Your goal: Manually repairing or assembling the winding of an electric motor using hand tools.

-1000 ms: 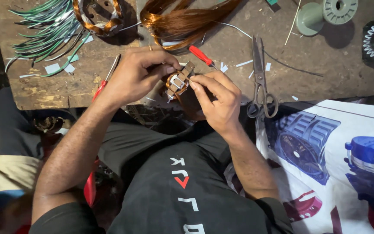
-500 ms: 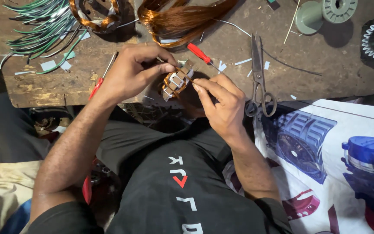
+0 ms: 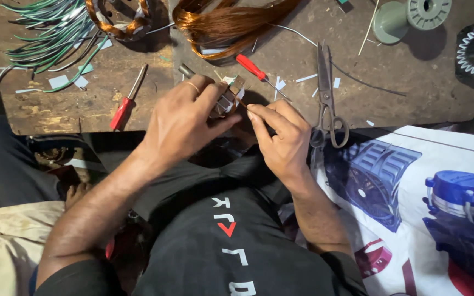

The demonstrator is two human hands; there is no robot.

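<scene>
light: dim, warm, from above | shadows: soft, dark at edges | focus: sharp, no glare

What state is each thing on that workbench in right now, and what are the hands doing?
Left hand: gripping the small wound part.
Right hand: pinching a thin wire at that part.
Scissors: lying flat, blades closed.
Red screwdriver: lying loose.
Copper wire hank: loose, unspooled.
Green spool: on its side, bare.

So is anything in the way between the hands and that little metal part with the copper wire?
Nothing visible. The left hand already grips the small wound part, and the right hand touches it with its fingertips. The scissors and the red screwdriver lie off to the side on the bench.
</scene>
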